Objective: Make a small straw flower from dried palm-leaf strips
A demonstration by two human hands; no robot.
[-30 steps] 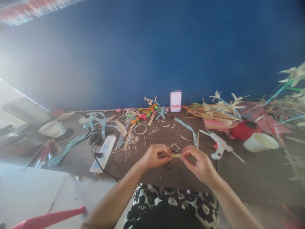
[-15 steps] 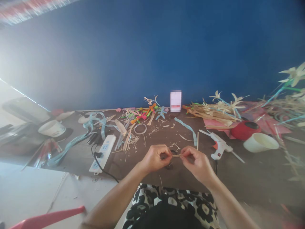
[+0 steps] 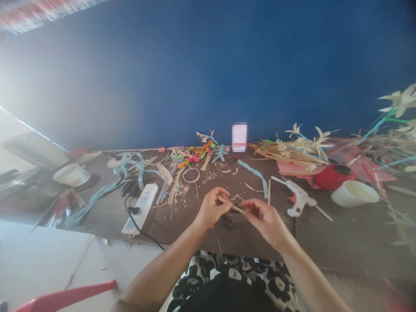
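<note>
A thin tan strip (image 3: 234, 207), like dried husk or straw, is stretched between my two hands above the near part of the brown table (image 3: 195, 236). My left hand (image 3: 212, 209) pinches its left end between thumb and fingers. At the other end, my right hand (image 3: 264, 219) grips it with closed fingertips. Just beneath the hands lies a dark round item (image 3: 228, 222), partly hidden. Pale scraps (image 3: 212, 176) and a clear ring (image 3: 191, 175) lie beyond my left hand. A white glue gun (image 3: 300, 198) rests to the right of my right hand.
A white power strip (image 3: 143, 206) with a black cord lies at left. Blue ribbon (image 3: 256, 173), colourful twisted pieces (image 3: 196, 158) and a bundle of dried strips (image 3: 286, 154) lie farther back. A white cup (image 3: 355, 193) and a red pot (image 3: 334, 177) are at right.
My left hand has risen slightly and turned, so the strip now slants down toward my right hand and more of it shows. My right hand has barely moved.
</note>
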